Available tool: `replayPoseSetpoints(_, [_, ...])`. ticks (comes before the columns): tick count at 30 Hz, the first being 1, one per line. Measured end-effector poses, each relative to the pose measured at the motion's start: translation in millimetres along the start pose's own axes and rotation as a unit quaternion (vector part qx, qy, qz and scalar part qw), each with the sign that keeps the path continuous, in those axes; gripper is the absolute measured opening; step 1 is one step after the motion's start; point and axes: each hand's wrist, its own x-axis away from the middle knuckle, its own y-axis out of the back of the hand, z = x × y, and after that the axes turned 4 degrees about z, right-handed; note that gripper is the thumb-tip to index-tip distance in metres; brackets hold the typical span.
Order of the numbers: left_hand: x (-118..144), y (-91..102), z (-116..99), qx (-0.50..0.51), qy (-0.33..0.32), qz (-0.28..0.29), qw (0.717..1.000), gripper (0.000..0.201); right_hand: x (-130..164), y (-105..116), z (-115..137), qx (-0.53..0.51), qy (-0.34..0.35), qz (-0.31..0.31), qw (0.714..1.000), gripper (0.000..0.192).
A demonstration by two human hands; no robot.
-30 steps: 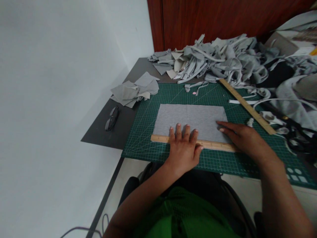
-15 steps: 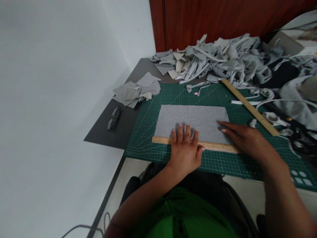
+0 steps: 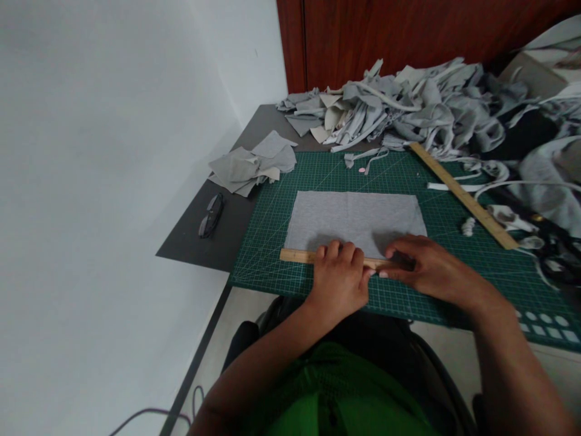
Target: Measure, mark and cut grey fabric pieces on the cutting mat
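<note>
A grey rectangle of cloth (image 3: 358,212) lies flat on the green cutting mat (image 3: 261,260). Along its near edge runs a wooden ruler (image 3: 297,256), its right end hidden by my hand. My left hand (image 3: 339,275) has its fingers curled over the middle of the ruler, thumb at the near side. Just to the right, my right hand (image 3: 426,263) grips the same ruler between thumb and fingers, over the cloth's lower right corner. The two hands are close together.
A second wooden ruler (image 3: 463,197) lies slanted at the right, near black scissors (image 3: 558,248). Grey fabric scraps (image 3: 417,109) are heaped at the back. Cut pieces (image 3: 254,163) lie at the left, with eyeglasses (image 3: 211,215) in front of them.
My left fingers, stretched out over the cloth before, have curled back onto the ruler. My right hand has moved left and nearer, from the cloth's right edge onto the ruler.
</note>
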Motion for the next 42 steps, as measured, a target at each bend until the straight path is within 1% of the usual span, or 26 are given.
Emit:
replayPoseSetpoints(8, [1.2,-3.1,-0.4,0.002,-0.002,-0.016,1.0,0.023,0.6,2.2,1.3,-0.01,0.001,0.012,1.0,0.024])
replayPoseSetpoints(14, [1.0,-6.2,0.3,0.013,-0.039,-0.023,0.999,0.018,0.3,1.9,3.6,-0.01,-0.003,0.01,1.0,0.024])
replayPoseSetpoints(19, [0.5,-7.3,0.9,0.008,-0.033,-0.031,0.999,0.017,1.2,1.6,1.5,-0.022,-0.008,0.012,1.0,0.024])
replayPoseSetpoints(22, [0.2,-7.4,1.1,0.012,-0.031,-0.026,0.999,0.017,1.1,0.9,0.2,-0.019,-0.005,0.016,1.0,0.023])
replayPoseSetpoints(27, [0.5,-7.4,1.3,0.013,-0.03,-0.021,0.999,0.015,1.0,0.5,1.4,-0.009,0.002,0.004,1.0,0.023])
replayPoseSetpoints(31, [0.8,-8.0,2.7,0.019,-0.028,-0.027,0.999,0.014,3.0,5.7,4.6,-0.025,0.004,0.007,1.0,0.027])
replayPoseSetpoints(33, [0.6,-7.9,3.6,0.026,-0.027,-0.027,0.999,0.015,5.0,10.3,3.6,-0.041,-0.001,0.011,0.999,0.026])
replayPoseSetpoints(38, [-1.5,-5.4,6.6,0.054,-0.023,-0.027,0.998,0.014,13.6,21.7,-9.3,-0.059,-0.03,0.02,0.998,0.017])
replayPoseSetpoints(42, [-4.0,-4.4,11.3,0.084,-0.02,-0.029,0.996,0.012,20.5,27.1,-17.1,-0.069,-0.06,0.044,0.995,0.016])
